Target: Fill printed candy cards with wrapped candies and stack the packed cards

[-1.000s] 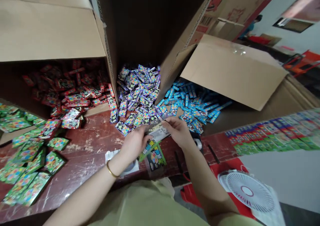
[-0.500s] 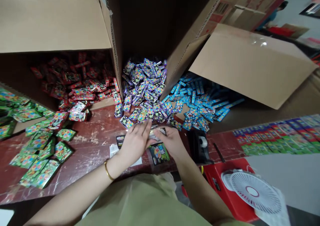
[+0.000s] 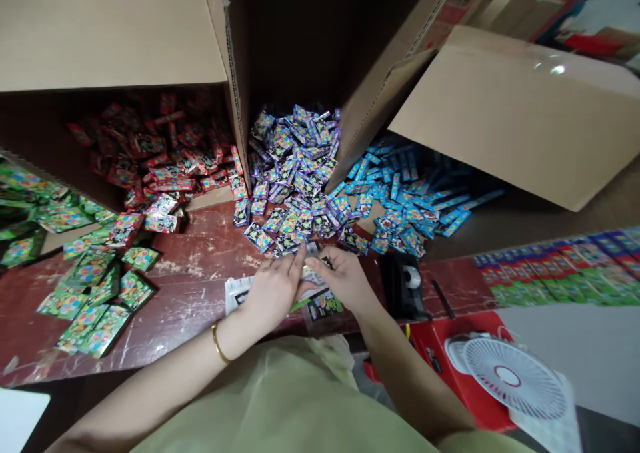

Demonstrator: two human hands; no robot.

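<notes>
My left hand rests over a plastic packet, its fingers close together and its thumb against the near side. The thumb and fingers of my right hand close on the other side of this small clear packet, mostly covered by both hands. Below my right hand lies a black and green printed packet. A white printed sheet or bag shows partly under my left hand. Just beyond my fingers, small purple boxes spill from a carton.
Red boxes, blue boxes and green boxes lie in heaps around cartons. A black tape dispenser stands right of my hands. A white fan sits on a red stool. Rows of colourful packs lie far right.
The view has shifted slightly. Both hands stay together at the packet, with small finger movements; more of the white sheet shows left of my left hand.
</notes>
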